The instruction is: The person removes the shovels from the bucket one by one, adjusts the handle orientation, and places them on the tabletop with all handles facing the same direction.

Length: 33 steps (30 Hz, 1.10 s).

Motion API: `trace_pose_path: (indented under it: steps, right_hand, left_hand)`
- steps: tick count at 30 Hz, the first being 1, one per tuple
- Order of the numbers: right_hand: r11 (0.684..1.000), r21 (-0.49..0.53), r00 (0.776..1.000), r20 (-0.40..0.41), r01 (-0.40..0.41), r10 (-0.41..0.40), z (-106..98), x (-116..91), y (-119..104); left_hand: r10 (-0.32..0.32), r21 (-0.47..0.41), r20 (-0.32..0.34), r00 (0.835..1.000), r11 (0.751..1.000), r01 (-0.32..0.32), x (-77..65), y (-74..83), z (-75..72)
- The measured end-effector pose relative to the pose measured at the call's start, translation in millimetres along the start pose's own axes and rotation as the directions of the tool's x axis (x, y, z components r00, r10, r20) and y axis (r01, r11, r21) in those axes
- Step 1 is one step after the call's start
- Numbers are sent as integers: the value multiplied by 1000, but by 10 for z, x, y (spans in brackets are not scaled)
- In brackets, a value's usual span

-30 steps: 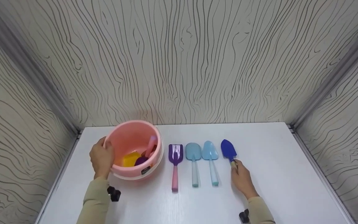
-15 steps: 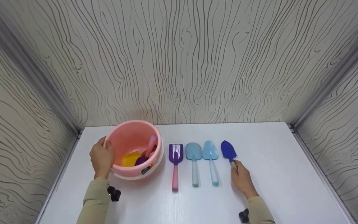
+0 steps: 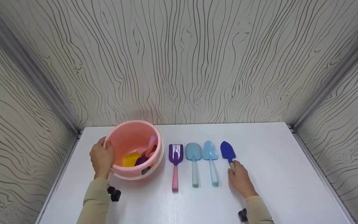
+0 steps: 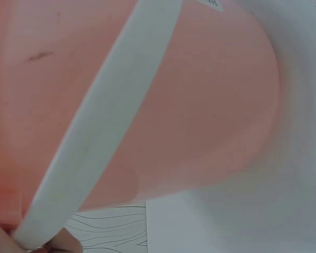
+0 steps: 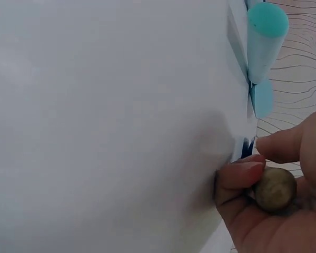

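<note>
My left hand [image 3: 102,158] grips the rim of a pink bucket [image 3: 126,130] at its left side; the bucket leans, its mouth toward me. Inside it lie a yellow piece [image 3: 131,159] and a purple scoop with a pinkish handle [image 3: 150,146], partly hidden by the wall. In the left wrist view the white bail handle [image 4: 105,105] crosses the pink side. My right hand [image 3: 240,179] holds a dark blue trowel [image 3: 227,151] by its wooden handle, whose round end [image 5: 275,190] shows in the right wrist view. The trowel's blade is at or just above the table.
Between bucket and trowel lie a purple shovel with a pink handle [image 3: 175,165], a blue-grey square-bladed shovel [image 3: 193,155] and a light blue pointed shovel [image 3: 210,152], side by side on the white table [image 3: 278,174]. Wood-patterned panels [image 3: 179,62] enclose the back and sides.
My right hand has shifted slightly left with the trowel, which now sits a touch nearer me. The left hand and bucket stay as they were.
</note>
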State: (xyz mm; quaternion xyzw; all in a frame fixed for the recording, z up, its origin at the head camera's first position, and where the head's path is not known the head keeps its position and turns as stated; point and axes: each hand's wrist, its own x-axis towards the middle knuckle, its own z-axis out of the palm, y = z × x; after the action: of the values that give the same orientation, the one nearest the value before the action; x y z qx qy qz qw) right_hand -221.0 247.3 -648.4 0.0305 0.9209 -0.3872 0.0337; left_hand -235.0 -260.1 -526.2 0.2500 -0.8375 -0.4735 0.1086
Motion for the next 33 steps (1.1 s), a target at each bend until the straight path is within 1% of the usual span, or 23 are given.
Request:
trace_pose_path:
  steps: [6, 12, 19, 22, 26, 29, 31, 33]
  right_hand:
    - [989, -146, 1000, 1, -11, 11, -46, -76, -27]
    - [961, -275, 1000, -11, 6, -9, -91, -108, -92]
    - [940, -339, 998, -42, 36, -53, -110, -144, -74]
    - [924, -377, 994, -68, 58, -90, -137, -156, -117]
    - [898, -433, 985, -102, 79, -136, -183, -149, -262]
    - [892, -439, 978, -113, 108, -174, -207, -107, -447]
    - [890, -431, 970, -110, 148, -214, -211, -55, -612]
    - [880, -426, 955, -105, 209, -277, -209, 13, -810]
  left_hand:
    - [11, -9, 10, 1000, 1000, -11, -12, 9, 16]
    - [7, -4, 14, 1000, 1000, -7, -3, 33, 18]
    - [46, 10, -9, 999, 999, -46, -13, -20, 40]
    - [42, 5, -6, 999, 999, -42, -14, -26, 49]
    - [3, -1, 5, 1000, 1000, -3, -8, -7, 56]
    - [-11, 2, 2, 1000, 1000, 11, 3, 9, 44]
    - [-9, 3, -5, 1000, 1000, 9, 10, 15, 25]
    - [-2, 2, -8, 1000, 1000, 2, 17, 16, -1]
